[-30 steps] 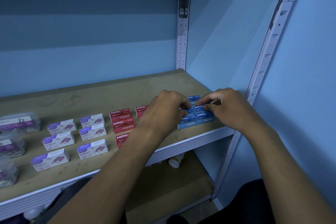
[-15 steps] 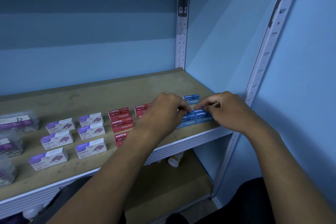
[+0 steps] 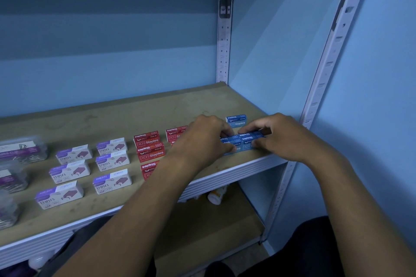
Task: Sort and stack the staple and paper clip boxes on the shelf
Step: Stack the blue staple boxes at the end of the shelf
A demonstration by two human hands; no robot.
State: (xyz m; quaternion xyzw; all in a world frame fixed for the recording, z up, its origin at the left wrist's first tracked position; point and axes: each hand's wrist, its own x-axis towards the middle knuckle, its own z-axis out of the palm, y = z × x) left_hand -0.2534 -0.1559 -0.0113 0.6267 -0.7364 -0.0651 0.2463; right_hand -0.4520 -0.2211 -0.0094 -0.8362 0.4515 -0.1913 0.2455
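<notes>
- I am seeing my left hand (image 3: 203, 139) and my right hand (image 3: 281, 136) both closing their grip on the cluster of blue staple boxes (image 3: 244, 141), near the front edge of the shelf (image 3: 126, 119), at 3 o'clock.
- One more blue box (image 3: 236, 120) is lying just behind, at 12 o'clock of the cluster, apart from it.
- Red staple boxes (image 3: 149, 147) are sitting at 9 o'clock of my left hand, white-purple staple boxes (image 3: 111, 161) further left.
- Clear paper clip boxes (image 3: 22, 149) are standing at the far left.

Staple boxes (image 3: 243, 141) near shelf (image 3: 126, 119) front-right; clip tubs (image 3: 22, 149), probably, far left.
</notes>
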